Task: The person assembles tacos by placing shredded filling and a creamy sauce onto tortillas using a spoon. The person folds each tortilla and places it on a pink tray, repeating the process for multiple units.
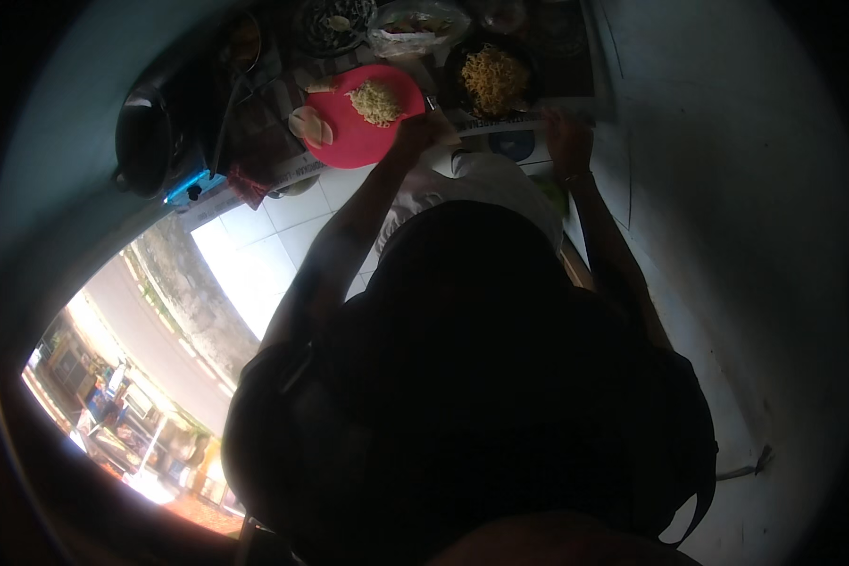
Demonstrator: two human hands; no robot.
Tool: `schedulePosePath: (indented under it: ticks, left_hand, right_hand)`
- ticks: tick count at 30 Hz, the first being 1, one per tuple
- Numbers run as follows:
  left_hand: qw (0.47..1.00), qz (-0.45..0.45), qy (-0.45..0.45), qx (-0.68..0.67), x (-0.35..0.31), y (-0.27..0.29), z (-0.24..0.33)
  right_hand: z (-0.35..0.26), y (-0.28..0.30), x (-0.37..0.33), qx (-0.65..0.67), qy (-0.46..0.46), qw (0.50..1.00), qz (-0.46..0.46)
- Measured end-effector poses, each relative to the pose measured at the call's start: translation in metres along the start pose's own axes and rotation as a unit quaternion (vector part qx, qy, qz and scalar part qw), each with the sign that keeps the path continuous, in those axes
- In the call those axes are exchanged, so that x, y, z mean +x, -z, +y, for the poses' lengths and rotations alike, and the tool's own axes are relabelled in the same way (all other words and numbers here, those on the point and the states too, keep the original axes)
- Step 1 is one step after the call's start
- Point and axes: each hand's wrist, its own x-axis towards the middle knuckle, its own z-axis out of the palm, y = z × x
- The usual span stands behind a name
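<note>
A round pink board (349, 141) lies ahead of me with a heap of pale shredded food (375, 102) on it. Pale, flat cut pieces (311, 126) rest at its left edge. My left hand (413, 138) is at the board's right edge, beside a flat light-brown piece (445, 130). Its fingers are too dark to make out, so I cannot tell whether it grips that piece. Right of the board sits a dark round pan or bowl of yellow-brown noodles (493, 80). Just below and right of it is my right hand (568, 137), its fingers bent; shadow hides whether they hold anything.
A stove (191, 187) with a blue-lit edge carries a dark pot (146, 141) at the left. Behind the board are a clear plastic bag of food (415, 28) and a dark patterned dish (335, 24). A wall (707, 189) runs along the right.
</note>
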Motion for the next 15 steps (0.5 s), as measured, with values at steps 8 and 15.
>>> schedulePosePath:
  ticks: [8, 15]
  left_hand:
    - [0.996, -0.03, 0.058, 0.064, -0.007, -0.007, 0.027]
    - [0.996, -0.002, 0.05, -0.073, 0.002, 0.003, -0.002]
  right_hand:
    - [0.043, -0.063, 0.01, -0.047, -0.136, 0.989, 0.022]
    - [0.08, -0.135, -0.043, 0.184, -0.171, 0.968, -0.012]
